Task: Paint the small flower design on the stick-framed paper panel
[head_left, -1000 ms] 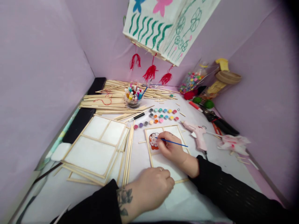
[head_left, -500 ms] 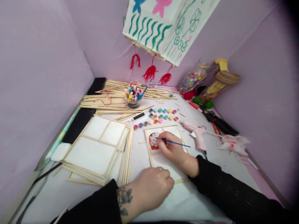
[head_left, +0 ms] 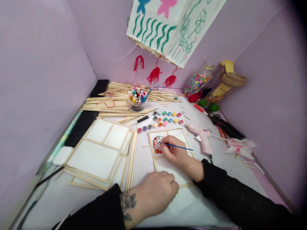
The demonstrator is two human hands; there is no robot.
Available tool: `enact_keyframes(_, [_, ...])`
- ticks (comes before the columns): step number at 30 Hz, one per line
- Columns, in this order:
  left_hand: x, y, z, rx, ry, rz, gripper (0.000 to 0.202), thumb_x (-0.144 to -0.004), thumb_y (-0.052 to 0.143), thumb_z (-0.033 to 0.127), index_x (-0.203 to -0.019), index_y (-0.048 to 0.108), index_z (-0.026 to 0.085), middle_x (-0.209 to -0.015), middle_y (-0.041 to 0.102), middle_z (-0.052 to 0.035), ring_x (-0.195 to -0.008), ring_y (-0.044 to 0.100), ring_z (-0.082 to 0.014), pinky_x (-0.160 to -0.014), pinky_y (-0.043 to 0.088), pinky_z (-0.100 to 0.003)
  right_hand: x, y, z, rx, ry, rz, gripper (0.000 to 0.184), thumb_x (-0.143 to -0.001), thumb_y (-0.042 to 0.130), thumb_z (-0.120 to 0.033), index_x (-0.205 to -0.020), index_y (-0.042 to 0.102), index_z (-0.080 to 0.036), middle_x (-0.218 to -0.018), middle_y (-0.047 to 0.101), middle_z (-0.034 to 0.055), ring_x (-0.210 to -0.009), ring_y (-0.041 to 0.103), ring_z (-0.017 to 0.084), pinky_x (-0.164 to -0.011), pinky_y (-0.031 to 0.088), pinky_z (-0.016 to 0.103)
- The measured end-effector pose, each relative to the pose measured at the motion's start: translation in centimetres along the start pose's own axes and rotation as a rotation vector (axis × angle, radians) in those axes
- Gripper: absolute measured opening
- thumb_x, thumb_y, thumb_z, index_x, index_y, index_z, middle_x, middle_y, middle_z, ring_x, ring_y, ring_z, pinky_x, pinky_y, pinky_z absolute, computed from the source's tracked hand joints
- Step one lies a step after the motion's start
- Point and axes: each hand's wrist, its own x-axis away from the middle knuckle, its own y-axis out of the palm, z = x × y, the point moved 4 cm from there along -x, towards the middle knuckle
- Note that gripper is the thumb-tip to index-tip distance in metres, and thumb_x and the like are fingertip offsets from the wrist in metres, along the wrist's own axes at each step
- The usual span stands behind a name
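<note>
My right hand (head_left: 176, 153) pinches a blue paintbrush (head_left: 179, 147), its tip on a round red-orange and white painted design (head_left: 157, 145). That design fills the upper left section of a white panel framed with thin wooden sticks (head_left: 165, 164). Across the panel's near left part rests my left hand (head_left: 157, 191), its fingers curled in; anything inside them is hidden. Just beyond the panel, small paint pots (head_left: 160, 124) stand in rows.
More framed panels (head_left: 96, 153) lie stacked at left, beside loose sticks (head_left: 131, 159). A cup of markers (head_left: 137, 100) stands before a stick pile (head_left: 105, 107). At right are a glue gun (head_left: 203, 140), pliers (head_left: 226, 126) and a stained cloth (head_left: 240, 147). A painted lantern (head_left: 153, 32) hangs above.
My right hand and the paintbrush have shifted slightly left over the painted design. My left hand has stayed where it was.
</note>
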Motion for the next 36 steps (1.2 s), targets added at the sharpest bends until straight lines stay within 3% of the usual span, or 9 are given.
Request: enact_keyframes(36, [0.03,0.11,0.03,-0.001,0.008,-0.011,0.015,-0.095,0.046,0.023,-0.082,0.051,0.019,-0.079,0.055,-0.0003,-0.072,0.053,-0.0182,-0.059,0.041,-0.031,-0.25,-0.27,-0.48,-0.079,-0.056,-0.024,0.014,-0.075,0.049,-0.009,-0.077,0.055,-0.021,-0.064,0.061,0.0005,-0.057,0.055,0.013,-0.053,0.045,0.024])
